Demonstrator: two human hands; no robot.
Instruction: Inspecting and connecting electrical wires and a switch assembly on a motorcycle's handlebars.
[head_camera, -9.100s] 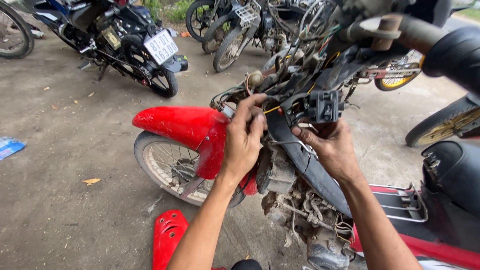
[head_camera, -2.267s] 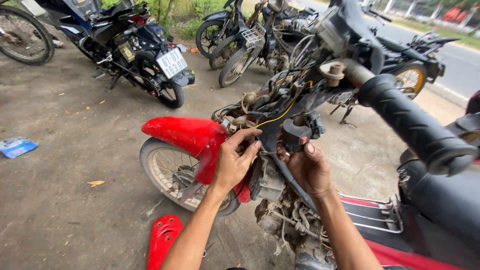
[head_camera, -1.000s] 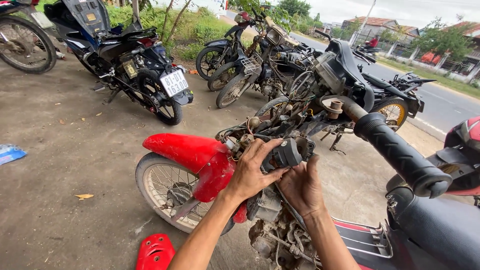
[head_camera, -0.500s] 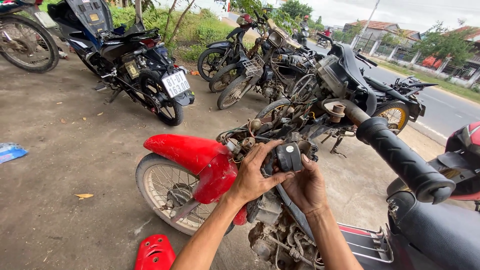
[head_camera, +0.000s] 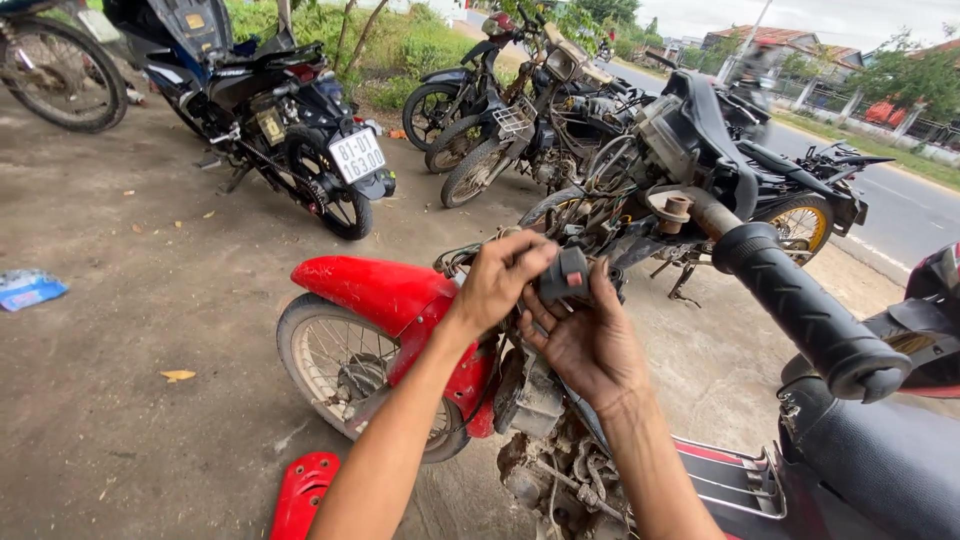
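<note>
Nearest the camera, a black rubber handlebar grip runs diagonally across the right of the view, above the black seat. Both forearms reach forward over the stripped red motorcycle.

The right hand is turned palm up, fingers loosely curled, cradling a small black switch unit with a red button from beneath. The left hand comes in from above, its fingers and thumb closed on the same unit at its left side. The unit is thus held between both hands, in front of the exposed wiring at the steering head and just above the engine.

Below the hands, the red front mudguard covers the spoked front wheel. A loose red panel lies on the concrete floor at the lower edge.

Farther off, a dark motorcycle with a white number plate stands parked, with more partly dismantled motorcycles beside it. A road and buildings lie beyond.
</note>
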